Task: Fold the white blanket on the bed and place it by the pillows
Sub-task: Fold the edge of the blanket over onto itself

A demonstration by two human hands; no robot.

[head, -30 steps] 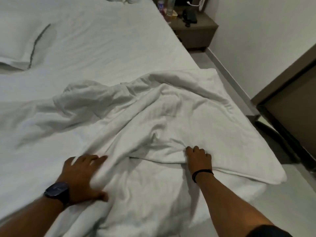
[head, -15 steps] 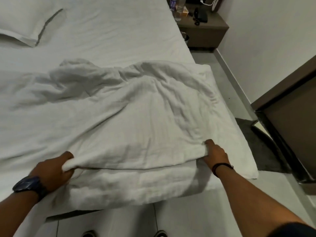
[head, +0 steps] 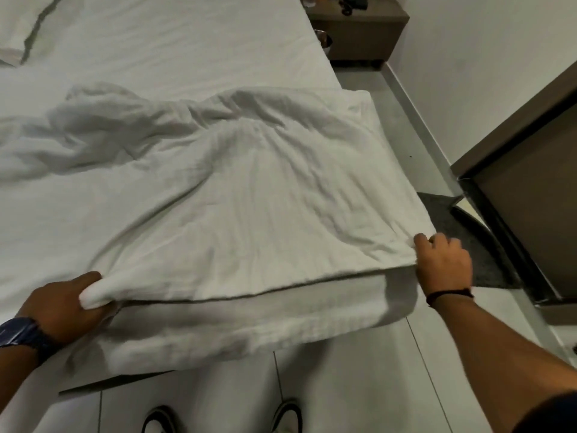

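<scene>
A soft, rumpled white quilted blanket (head: 243,195) lies bunched across the white-sheeted bed (head: 187,45), its near edge pinched in the left hand (head: 67,303) and right hand (head: 443,264); limp and likely light, it is best gripped at its corners.

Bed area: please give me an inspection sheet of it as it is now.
Surface: bed with white sheet.
Job's things: white blanket, crumpled on the far left, near edge pulled straight between both hands; pillow at top left.
Clutter: small items on the nightstand, too blurred to name.
Grippers: left hand and right hand each grip a near corner of the blanket.
Cables: nothing seen.
Surroundings: tiled floor, dark mat, shoes, wall.
</scene>
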